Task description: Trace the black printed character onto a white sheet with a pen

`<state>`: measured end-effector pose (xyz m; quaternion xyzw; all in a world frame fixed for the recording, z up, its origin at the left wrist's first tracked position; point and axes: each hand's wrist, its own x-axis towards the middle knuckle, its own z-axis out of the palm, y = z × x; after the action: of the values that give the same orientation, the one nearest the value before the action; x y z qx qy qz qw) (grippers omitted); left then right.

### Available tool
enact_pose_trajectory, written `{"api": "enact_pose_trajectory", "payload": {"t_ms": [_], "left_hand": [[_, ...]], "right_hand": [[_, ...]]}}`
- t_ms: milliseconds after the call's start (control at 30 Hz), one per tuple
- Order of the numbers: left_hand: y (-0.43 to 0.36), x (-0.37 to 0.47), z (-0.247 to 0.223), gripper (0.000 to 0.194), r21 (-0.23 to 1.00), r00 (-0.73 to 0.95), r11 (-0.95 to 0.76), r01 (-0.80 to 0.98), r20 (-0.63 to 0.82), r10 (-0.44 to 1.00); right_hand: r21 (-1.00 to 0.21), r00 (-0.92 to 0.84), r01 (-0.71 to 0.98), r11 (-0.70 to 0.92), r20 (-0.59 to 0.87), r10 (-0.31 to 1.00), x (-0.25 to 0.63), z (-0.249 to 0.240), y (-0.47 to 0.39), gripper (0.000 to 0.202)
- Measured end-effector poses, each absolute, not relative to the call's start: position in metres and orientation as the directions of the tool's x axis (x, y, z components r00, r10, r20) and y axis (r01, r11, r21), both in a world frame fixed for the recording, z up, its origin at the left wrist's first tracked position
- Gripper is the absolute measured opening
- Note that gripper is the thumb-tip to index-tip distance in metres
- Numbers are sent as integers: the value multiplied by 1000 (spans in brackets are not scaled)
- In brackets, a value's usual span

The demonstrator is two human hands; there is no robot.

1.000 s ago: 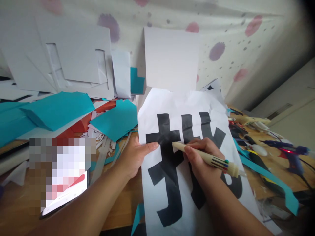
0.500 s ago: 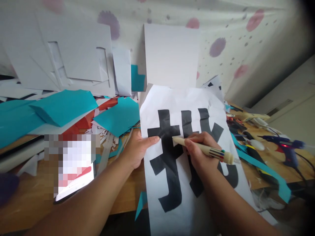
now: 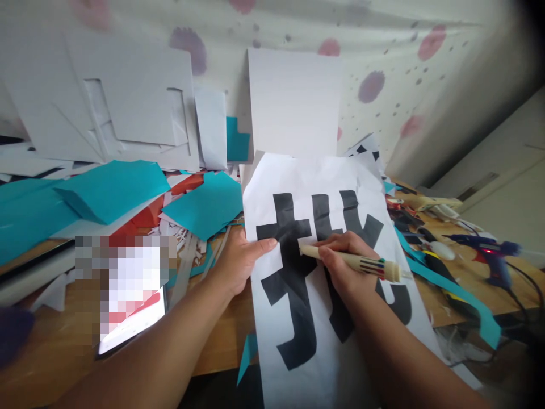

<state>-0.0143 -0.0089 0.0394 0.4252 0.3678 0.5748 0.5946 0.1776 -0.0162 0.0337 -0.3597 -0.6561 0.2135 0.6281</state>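
Observation:
A large white paper sheet [image 3: 276, 173] printed with bold black character shapes lies before me, its lower part hanging past the table's front edge. My left hand [image 3: 236, 258] grips the sheet's left edge, thumb flat on top and the other fingers hidden beneath. In my right hand [image 3: 347, 267] is a thick cream multicolour pen [image 3: 357, 262], pinched between thumb and fingers. The pen's tip rests at the black cross-shaped stroke [image 3: 292, 238], slightly right of my left thumb. My right forearm covers part of the printed characters.
A phone [image 3: 131, 307] with a lit, blurred screen lies left. Teal paper sheets [image 3: 204, 204] and scraps cover the back left. White boards [image 3: 293, 102] lean against the spotted curtain. On the right are a blue glue gun [image 3: 494, 255] with a red light and a teal strip [image 3: 451, 284].
The pen tip has moved slightly down along the black stroke. My left hand keeps its hold on the sheet, and the whole view has shifted a little.

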Motion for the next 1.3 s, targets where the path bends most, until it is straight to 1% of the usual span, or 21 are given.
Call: {"api": "enact_pose_trajectory", "payload": {"t_ms": [67,167,267,400,500,600,733,833,900,967,1033,1133,1167,1300], "left_hand": [[-9,-15,38,35,921,77,-20,-390,54,996],[-8,-16,35,38,919,71,-3,-394,33,997],[-8,-16,34,40,927,52,16,-374,4,999],[-8,-16,33,38,933,44,12,-361,4,999],[-8,-16,34,36,938,37,16,-347,-3,999],[-9,-16,35,36,942,20,28,-334,-22,1000],[-10,-16,35,36,937,22,40,-346,-34,999],[-10,-15,35,36,936,29,45,-349,-37,999],[-10,-16,36,35,933,39,45,-357,-34,999],[-10,-16,36,35,929,58,47,-368,-27,998],[-10,-17,37,42,925,83,51,-377,-21,996],[-12,-17,39,51,924,111,66,-376,-26,993],[-13,-17,40,52,925,114,66,-375,-25,993],[-14,-16,41,50,926,105,58,-373,-20,994]], "right_hand": [[-742,41,180,646,662,748,177,35,-17,18],[-744,80,172,646,664,743,177,36,-17,17],[-745,52,166,646,660,749,178,35,-16,17],[-768,23,102,633,638,770,180,34,-15,16],[-758,41,118,642,650,759,180,33,-16,16],[-761,10,141,634,641,767,181,33,-17,17],[-785,23,107,610,615,788,182,33,-17,17],[-794,10,112,597,602,799,183,31,-16,18],[-812,44,63,581,583,811,182,30,-15,19],[-817,132,13,577,574,808,180,28,-15,20],[-808,199,78,584,586,785,178,29,-17,20],[-766,193,259,589,638,745,176,31,-21,17],[-749,173,285,598,654,737,175,33,-22,17],[-710,136,299,637,693,708,173,37,-24,15]]}}
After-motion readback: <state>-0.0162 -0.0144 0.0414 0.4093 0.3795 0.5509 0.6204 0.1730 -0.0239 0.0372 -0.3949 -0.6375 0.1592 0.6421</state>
